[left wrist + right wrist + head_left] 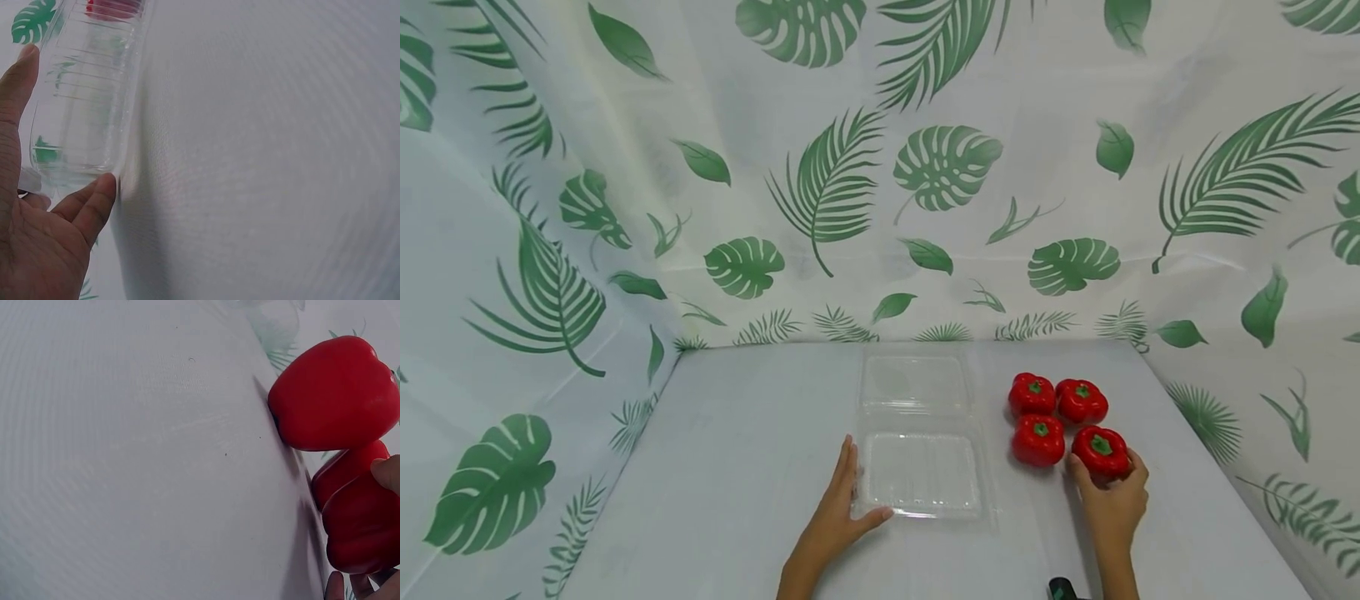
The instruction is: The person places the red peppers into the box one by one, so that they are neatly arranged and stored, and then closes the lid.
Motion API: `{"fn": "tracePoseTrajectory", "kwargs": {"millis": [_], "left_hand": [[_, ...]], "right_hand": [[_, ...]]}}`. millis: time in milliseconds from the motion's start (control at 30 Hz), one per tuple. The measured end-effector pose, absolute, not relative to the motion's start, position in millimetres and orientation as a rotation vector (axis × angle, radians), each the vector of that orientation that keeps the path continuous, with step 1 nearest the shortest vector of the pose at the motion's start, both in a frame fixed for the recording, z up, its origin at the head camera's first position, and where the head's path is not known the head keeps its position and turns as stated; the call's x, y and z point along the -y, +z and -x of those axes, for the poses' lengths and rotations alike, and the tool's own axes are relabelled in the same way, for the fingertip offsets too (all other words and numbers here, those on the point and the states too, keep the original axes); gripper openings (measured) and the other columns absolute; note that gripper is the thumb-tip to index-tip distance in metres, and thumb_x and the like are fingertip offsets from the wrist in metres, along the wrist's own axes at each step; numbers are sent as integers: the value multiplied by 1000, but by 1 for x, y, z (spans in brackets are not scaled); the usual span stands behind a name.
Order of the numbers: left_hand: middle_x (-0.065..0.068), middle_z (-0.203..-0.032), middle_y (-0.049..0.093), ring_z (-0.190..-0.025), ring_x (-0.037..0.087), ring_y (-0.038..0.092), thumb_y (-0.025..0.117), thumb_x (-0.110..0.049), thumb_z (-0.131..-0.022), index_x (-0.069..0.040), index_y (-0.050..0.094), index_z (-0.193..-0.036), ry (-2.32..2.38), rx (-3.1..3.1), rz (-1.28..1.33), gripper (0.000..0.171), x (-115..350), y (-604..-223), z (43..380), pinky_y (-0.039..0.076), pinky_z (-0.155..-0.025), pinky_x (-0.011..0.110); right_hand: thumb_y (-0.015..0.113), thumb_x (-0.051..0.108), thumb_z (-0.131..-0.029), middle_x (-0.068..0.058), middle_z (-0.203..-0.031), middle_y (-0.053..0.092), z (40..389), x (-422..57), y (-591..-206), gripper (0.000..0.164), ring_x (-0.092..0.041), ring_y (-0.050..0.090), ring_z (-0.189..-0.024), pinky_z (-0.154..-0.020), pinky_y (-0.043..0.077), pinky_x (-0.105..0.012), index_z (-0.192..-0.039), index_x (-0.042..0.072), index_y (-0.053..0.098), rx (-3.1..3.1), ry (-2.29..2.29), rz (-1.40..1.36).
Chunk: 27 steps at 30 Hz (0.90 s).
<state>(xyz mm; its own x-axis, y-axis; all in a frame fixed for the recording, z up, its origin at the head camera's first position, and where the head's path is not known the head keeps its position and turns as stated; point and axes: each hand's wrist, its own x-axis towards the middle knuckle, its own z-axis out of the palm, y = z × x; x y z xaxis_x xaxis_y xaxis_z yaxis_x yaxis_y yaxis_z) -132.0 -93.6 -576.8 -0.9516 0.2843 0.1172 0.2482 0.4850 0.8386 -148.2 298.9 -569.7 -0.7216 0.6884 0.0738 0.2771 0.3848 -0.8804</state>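
A clear plastic clamshell container [921, 510] lies with its lid [916, 385] folded back, away from me. My left hand [833, 512] is beside it, fingers straight along its left side and thumb at the front edge. In the left wrist view the fingertips [107, 184] are right at the container's corner. On the right, my right hand [1111, 496] grips a red bell pepper [1101, 451] with a green stem, thumb on its left and fingers round its right. The right wrist view has the thumb [387, 474] against this bell pepper [362, 525].
Three more red bell peppers stand close by: one to the left [1037, 442], one behind that [1032, 395], and one at the back right [1082, 402]. A black object [1062, 588] shows at the bottom edge. Leaf-patterned sheeting [850, 167] rises behind the white table [737, 467].
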Motion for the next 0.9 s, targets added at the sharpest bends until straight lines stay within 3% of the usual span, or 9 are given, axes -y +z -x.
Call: {"fn": "tracePoseTrajectory", "kwargs": {"millis": [233,467,667,900], "left_hand": [[15,-165,-2,-149,38,12,75,-48,-82,-7,3,-157,1516,-2683,-487,112,93,-575,132,30,-114,56],[15,-165,-2,-149,39,12,76,-48,-81,-6,4,-157,1525,-2683,-492,113,93,-578,132,33,-113,55],[14,-165,-2,-149,39,13,75,-49,-81,-11,2,-158,1521,-2681,-474,113,94,-579,132,34,-112,55],[12,-166,-4,-147,41,21,75,-48,-82,-12,2,-158,1572,-2631,-466,112,93,-578,131,38,-110,53]], "right_hand": [[70,32,-89,-17,-156,31,145,-298,-562,84,-32,28,-146,-112,35,-60,-153,10,19,2126,1349,794],[72,29,-88,-3,-153,32,142,-295,-551,80,-20,34,-140,-111,45,-31,-150,25,22,2012,1376,751],[75,23,-86,2,-153,31,139,-289,-530,84,-16,34,-141,-107,45,-26,-151,29,22,1953,1420,611],[78,10,-81,7,-147,34,140,-273,-507,87,-7,36,-134,-89,46,-4,-150,27,28,1948,1489,422]]}}
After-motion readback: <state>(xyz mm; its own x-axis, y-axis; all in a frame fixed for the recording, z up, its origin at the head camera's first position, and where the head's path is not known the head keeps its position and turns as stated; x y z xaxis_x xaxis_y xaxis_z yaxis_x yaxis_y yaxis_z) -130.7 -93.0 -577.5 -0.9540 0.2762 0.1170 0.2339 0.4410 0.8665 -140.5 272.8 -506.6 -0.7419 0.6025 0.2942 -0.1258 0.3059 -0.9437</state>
